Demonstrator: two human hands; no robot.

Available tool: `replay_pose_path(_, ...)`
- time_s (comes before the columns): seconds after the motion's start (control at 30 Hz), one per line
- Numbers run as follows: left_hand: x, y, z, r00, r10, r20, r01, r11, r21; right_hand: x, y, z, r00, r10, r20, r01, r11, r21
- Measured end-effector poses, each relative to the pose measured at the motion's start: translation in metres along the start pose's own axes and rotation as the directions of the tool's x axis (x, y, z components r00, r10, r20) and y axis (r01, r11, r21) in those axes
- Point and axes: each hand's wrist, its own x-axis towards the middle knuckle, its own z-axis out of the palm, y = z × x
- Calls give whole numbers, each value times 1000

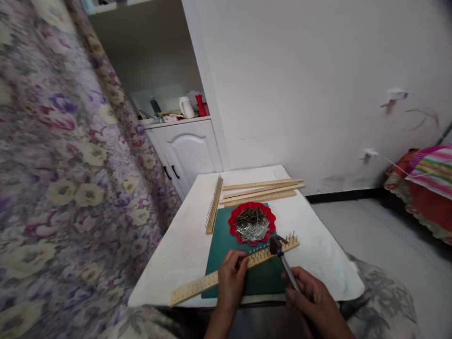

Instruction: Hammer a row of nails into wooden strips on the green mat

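A long wooden strip (196,286) with rows of holes lies slantwise across a green mat (263,281). Nails (263,254) stand upright along its right part. My left hand (232,278) rests on the strip's middle, thumb and fingertips pinched together close to the nearest nails; whatever is between them is hidden. In my right hand (310,299) is a hammer (288,271), gripped by its handle. The hammer's dark head is over the strip's right part, among the nails; whether it touches any I cannot tell. Behind the strip sits a red scalloped dish (231,230) full of loose nails (252,223).
Another nail-studded strip (213,207) lies left of the mat. Several wooden strips (261,190) lie at the back of the white-covered table (169,263). A floral curtain (81,179) hangs at left, near a white cabinet (192,150). A wall (282,94) stands behind.
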Motion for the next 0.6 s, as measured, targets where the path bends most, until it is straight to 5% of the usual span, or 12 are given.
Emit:
replay_pose_path(0.23,51,2,-10,994,54,97,-66,990,127,0,6,-10,999,17,-32,-16,999,30)
replay_pose_path(0.43,99,11,11,958,9,286,-145,877,459,3,16,-12,999,39,3,-39,997,59)
replay_pose_path(0.6,113,8,27,947,-55,315,-134,826,548,5,21,-14,998,1,-71,4,998,69)
